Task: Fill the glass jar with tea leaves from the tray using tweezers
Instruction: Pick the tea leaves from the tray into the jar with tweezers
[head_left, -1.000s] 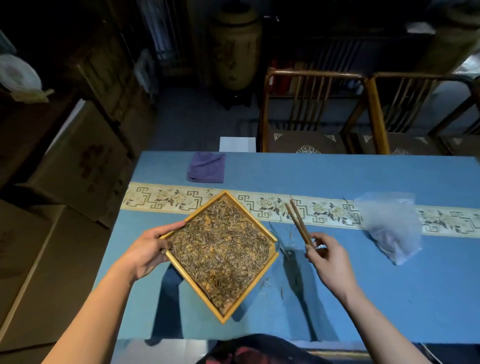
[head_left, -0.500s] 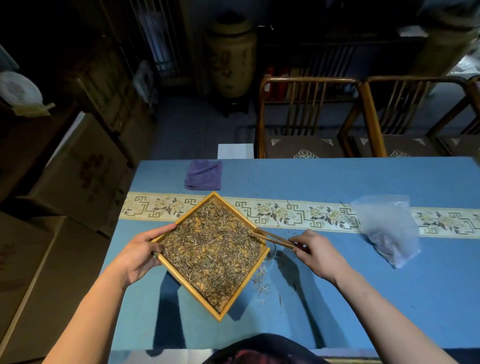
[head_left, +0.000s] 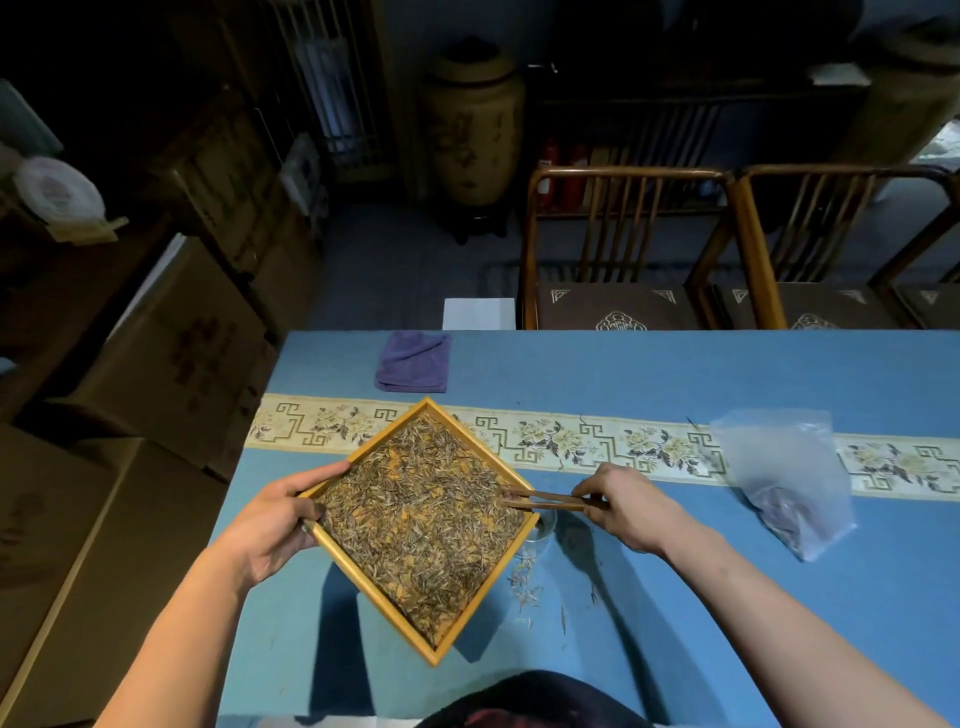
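A square wooden tray (head_left: 470, 422) full of dry tea leaves (head_left: 426, 519) is held off the blue table, turned like a diamond. My left hand (head_left: 278, 517) grips its left corner. My right hand (head_left: 626, 506) holds wooden tweezers (head_left: 545, 501) level, their tips reaching over the tray's right edge into the leaves. The clear glass jar (head_left: 540, 532) stands on the table just under the tray's right corner, mostly hidden by the tray.
Loose leaves (head_left: 524, 584) lie scattered on the blue cloth by the jar. A clear plastic bag (head_left: 787, 478) lies at the right, a folded purple cloth (head_left: 414, 362) at the far left. Wooden chairs (head_left: 618, 249) stand behind the table, cardboard boxes (head_left: 171, 343) to the left.
My right hand swung the tweezers from pointing up and away down to level, and their tips went into the leaves at the tray's right edge. The tray stayed in my left hand.
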